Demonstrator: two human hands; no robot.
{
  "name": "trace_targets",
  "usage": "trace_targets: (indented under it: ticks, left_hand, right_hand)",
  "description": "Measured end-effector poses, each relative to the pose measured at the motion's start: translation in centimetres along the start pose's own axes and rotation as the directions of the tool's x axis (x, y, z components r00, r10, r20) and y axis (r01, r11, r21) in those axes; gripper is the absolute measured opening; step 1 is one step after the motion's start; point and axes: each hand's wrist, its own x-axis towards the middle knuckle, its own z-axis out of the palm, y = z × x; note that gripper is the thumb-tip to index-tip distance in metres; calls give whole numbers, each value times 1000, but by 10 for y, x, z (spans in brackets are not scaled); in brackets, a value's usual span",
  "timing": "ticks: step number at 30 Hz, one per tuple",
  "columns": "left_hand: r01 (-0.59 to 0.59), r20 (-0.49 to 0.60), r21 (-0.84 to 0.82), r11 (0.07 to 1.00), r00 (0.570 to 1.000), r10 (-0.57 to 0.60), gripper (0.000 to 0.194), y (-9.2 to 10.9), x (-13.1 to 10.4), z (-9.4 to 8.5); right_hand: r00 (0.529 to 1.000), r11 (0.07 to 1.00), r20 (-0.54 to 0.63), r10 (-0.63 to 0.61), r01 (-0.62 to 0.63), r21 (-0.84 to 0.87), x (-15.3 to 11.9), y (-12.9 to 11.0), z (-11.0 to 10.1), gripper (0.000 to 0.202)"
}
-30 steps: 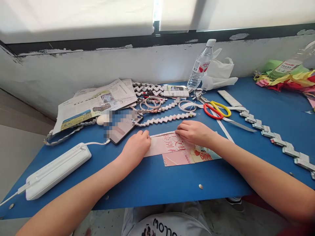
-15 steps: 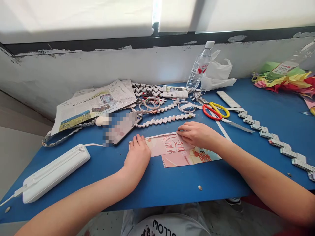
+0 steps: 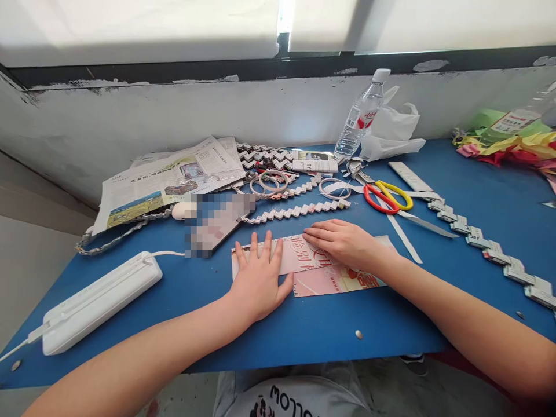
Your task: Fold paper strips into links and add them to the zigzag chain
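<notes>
A pink printed paper strip point(image 3: 299, 263), folded along its upper edge, lies on the blue table in front of me. My left hand point(image 3: 260, 278) rests on its left end, fingers spread wide and pressed flat. On the upper right part of the strip lies my right hand point(image 3: 339, 240), fingers stretched out together, palm down, covering some of the print. Below the strip a second pink printed piece point(image 3: 319, 284) shows, partly hidden by my right hand and wrist. Scissors point(image 3: 388, 197) with red and yellow handles lie just beyond my right hand.
Folded zigzag paper chains point(image 3: 299, 212) lie behind my hands; another chain point(image 3: 493, 246) runs along the right. Newspapers point(image 3: 174, 179) are stacked at the back left. A white power strip point(image 3: 104, 301) lies at left. A water bottle point(image 3: 360, 119) stands by the wall beside a plastic bag point(image 3: 393, 130).
My left hand has spread its fingers and moved right onto the strip. The right hand has slid slightly left along the paper and flattened. The view has shifted a little.
</notes>
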Motion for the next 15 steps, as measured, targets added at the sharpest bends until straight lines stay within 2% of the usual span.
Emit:
trace_targets:
  ticks: [4, 6, 8, 12, 15]
  left_hand:
    - [-10, 23, -43, 999, 1000, 11, 67, -3, 4, -4]
    - [-28, -1, -82, 996, 1000, 28, 57, -8, 8, -7]
    - [-41, -80, -136, 990, 996, 30, 46, -17, 13, -11]
    - [-17, -169, -265, 964, 985, -28, 38, -32, 23, -17]
    - [2, -192, -309, 951, 979, -65, 23, -36, 28, -20]
  right_hand:
    - [997, 998, 40, 63, -63, -12, 1, -3, 3, 33]
    - [990, 988, 35, 137, -139, 72, 1, -3, 5, 32]
    - [972, 949, 16, 234, -232, 213, 0, -3, 5, 30]
    - [881, 765, 38, 472, -430, 479, 4, 0, 4, 26]
    - [813, 633, 95, 574, -515, 578, 9, 3, 4, 16]
